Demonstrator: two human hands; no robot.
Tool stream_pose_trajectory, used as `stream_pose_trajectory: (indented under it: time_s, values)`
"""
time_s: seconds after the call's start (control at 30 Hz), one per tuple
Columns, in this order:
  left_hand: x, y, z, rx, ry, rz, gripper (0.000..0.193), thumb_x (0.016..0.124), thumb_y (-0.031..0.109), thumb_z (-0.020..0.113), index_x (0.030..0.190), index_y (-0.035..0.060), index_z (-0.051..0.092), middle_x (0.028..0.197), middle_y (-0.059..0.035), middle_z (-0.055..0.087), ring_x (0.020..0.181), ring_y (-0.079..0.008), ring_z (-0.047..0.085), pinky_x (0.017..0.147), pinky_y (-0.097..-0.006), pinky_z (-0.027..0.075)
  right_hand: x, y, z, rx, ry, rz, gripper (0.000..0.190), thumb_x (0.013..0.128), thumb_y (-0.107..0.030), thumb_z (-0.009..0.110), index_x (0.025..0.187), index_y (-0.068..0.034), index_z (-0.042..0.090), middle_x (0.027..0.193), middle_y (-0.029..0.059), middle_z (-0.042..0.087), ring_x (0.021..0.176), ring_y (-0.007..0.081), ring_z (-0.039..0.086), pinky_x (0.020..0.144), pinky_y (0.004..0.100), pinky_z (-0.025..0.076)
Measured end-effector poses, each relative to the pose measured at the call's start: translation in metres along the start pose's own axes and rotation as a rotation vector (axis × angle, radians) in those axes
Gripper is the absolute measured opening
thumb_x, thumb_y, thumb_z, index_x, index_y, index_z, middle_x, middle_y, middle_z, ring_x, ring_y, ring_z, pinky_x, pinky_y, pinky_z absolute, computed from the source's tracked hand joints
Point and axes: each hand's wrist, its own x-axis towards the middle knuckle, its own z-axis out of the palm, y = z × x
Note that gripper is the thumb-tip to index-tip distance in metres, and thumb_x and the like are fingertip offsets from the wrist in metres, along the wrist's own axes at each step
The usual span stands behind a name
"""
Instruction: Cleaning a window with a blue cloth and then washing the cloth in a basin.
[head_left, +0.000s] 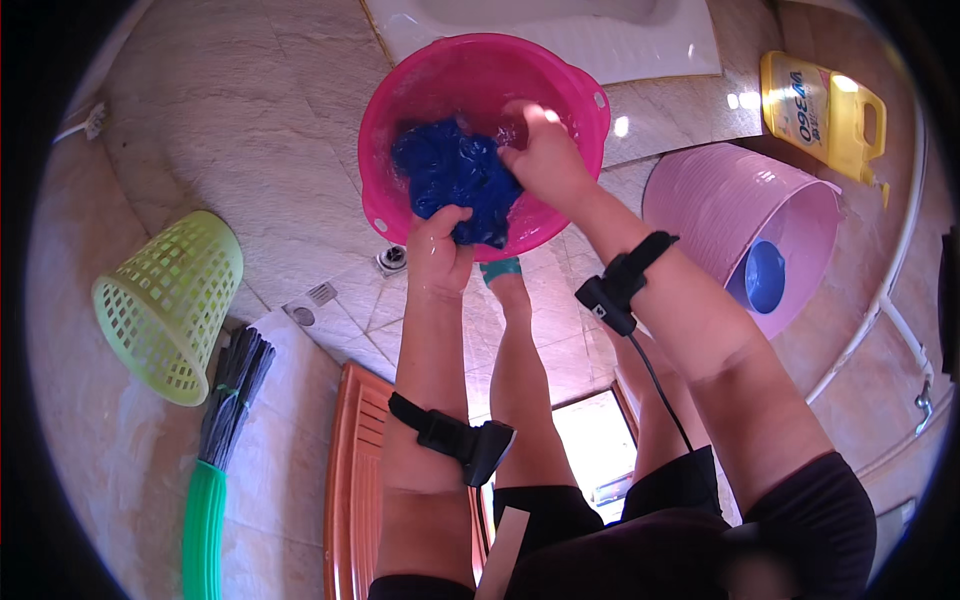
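A wet dark-blue cloth (457, 172) lies bunched in a bright pink plastic basin (480, 56) that holds some water. My left hand (442, 251) grips the cloth's near edge, thumb on top and the other fingers hidden beneath it. At the cloth's right side is my right hand (551, 161), its thumb by the fabric edge and its fingers spread apart over the water. No cloth shows between those fingers. Both forearms wear black strapped devices with cables.
A squat toilet (622, 71) lies beyond the basin. To the right are a pink ribbed bucket (712, 195) with a blue container (765, 276) inside, and a yellow jug (821, 112). On the left are a green slotted basket (169, 300), a broom (236, 397) and floor drains (391, 259).
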Motion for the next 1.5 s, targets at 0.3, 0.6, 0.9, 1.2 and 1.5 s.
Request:
stream_pose_trajectory:
  time_s: [0.3, 0.6, 0.9, 1.2, 1.5]
  values:
    - [0.028, -0.023, -0.019, -0.073, 0.142, -0.008, 0.034, 0.093, 0.034, 0.049, 0.116, 0.0101, 0.052, 0.111, -0.0052, 0.057, 0.104, -0.0188, 0.055, 0.087, -0.0382, 0.047, -0.032, -0.027, 0.011, 0.555, -0.467, -0.059, 0.022, 0.076, -0.016, 0.068, 0.089, -0.003, 0.057, 0.079, 0.0071, 0.059, 0.078, 0.0151, 0.059, 0.073, 0.0295, 0.046]
    - [0.014, -0.008, 0.010, -0.115, 0.005, -0.081, 0.041, 0.094, 0.041, 0.045, 0.119, 0.0090, 0.050, 0.118, -0.0056, 0.056, 0.111, -0.0200, 0.053, 0.095, -0.0407, 0.042, -0.006, -0.040, 0.002, 0.092, -0.082, 0.107, 0.027, 0.079, -0.031, 0.064, 0.090, -0.006, 0.058, 0.078, 0.0169, 0.058, 0.081, 0.0327, 0.059, 0.073, 0.0388, 0.046]
    - [0.001, -0.023, -0.011, -0.069, 0.090, 0.159, 0.039, 0.092, 0.037, 0.050, 0.123, 0.0152, 0.044, 0.119, -0.0051, 0.053, 0.108, -0.0255, 0.052, 0.089, -0.0464, 0.041, -0.009, -0.003, -0.010, -0.261, -0.226, -0.203, 0.042, 0.079, -0.024, 0.066, 0.116, -0.010, 0.055, 0.105, 0.0219, 0.058, 0.096, 0.0371, 0.057, 0.083, 0.0404, 0.046]
    - [0.030, -0.017, -0.062, -0.269, -0.420, -0.169, 0.044, 0.091, 0.036, 0.051, 0.126, 0.0103, 0.040, 0.116, -0.0083, 0.053, 0.106, -0.0225, 0.054, 0.089, -0.0385, 0.046, -0.064, -0.074, -0.017, 0.537, -0.551, 0.106, 0.038, 0.083, -0.035, 0.063, 0.105, -0.005, 0.060, 0.092, 0.0196, 0.062, 0.086, 0.0311, 0.061, 0.078, 0.0336, 0.047]
    - [-0.010, -0.013, 0.030, 0.018, 0.112, 0.125, 0.035, 0.092, 0.022, 0.052, 0.123, 0.0086, 0.043, 0.115, -0.0079, 0.054, 0.103, -0.0205, 0.055, 0.085, -0.0356, 0.048, -0.008, -0.028, -0.020, -0.218, -0.272, 0.081, 0.030, 0.082, -0.034, 0.062, 0.091, -0.006, 0.059, 0.093, 0.0184, 0.060, 0.090, 0.0373, 0.057, 0.078, 0.0421, 0.046]
